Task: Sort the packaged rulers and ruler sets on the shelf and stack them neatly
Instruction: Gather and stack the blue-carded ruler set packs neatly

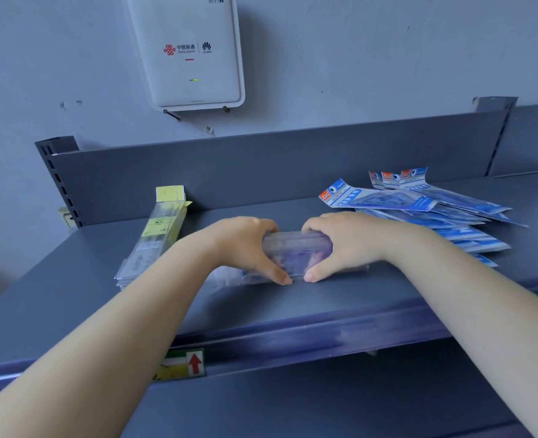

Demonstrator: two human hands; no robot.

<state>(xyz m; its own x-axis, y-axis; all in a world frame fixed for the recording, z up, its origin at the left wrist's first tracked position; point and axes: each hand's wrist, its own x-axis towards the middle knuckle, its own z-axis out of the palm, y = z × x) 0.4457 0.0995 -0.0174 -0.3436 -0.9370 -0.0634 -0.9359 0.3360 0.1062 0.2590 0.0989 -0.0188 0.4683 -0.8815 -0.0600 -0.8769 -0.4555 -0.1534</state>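
Left hand (248, 245) and right hand (340, 245), both curled around 1 bundle of clear ruler packs (296, 251) mid-shelf (293, 308), between yellow-label stack (154, 238) and fanned blue ruler sets (419, 210), probably squaring edges for stacking.

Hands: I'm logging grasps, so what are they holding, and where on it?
Both grip one bundle of clear packaged rulers on the shelf: left hand round its left end, right hand round its right end.
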